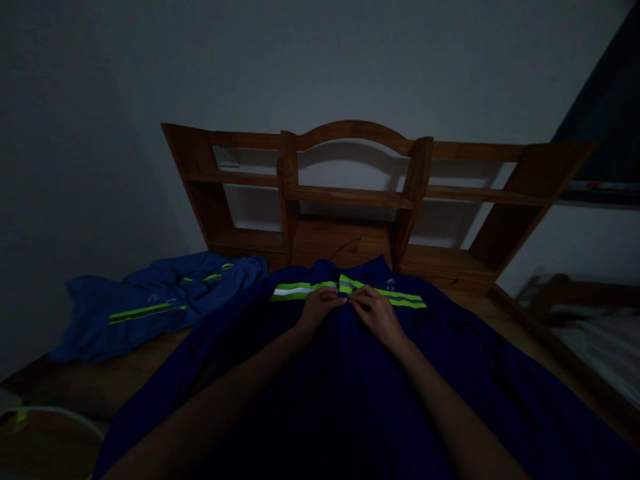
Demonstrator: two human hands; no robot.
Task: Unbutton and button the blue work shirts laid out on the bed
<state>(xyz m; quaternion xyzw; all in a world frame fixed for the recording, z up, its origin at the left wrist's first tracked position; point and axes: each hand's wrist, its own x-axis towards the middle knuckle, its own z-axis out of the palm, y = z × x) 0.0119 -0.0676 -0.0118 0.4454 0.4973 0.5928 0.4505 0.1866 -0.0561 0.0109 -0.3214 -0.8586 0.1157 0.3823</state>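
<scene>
A smooth grey wall point(320, 60) fills the top of the frame. Below it, the dark blue jacket point(345, 360) spreads from the centre to the bottom edge, its collar close against the foot of a wooden shelf unit point(350, 197); whether they touch is hard to tell. The shelf unit spans the middle, grained brown boards with an arched top rail and open compartments. At right, a strip of wooden surface point(485, 303) lies between the jacket's shoulder and a raised edge, giving some side room; at left, a crumpled, lighter blue garment point(160, 300) lies near the jacket's sleeve, narrowing the space.

At centre, the left hand point(319, 308) and right hand point(376, 315) pinch the jacket's front edges, fingertips almost meeting. Flat yellow-green bands with silvery middles point(300, 291) cross the chest beside them. Smallest is a pale logo point(390, 283), above the right-hand band.
</scene>
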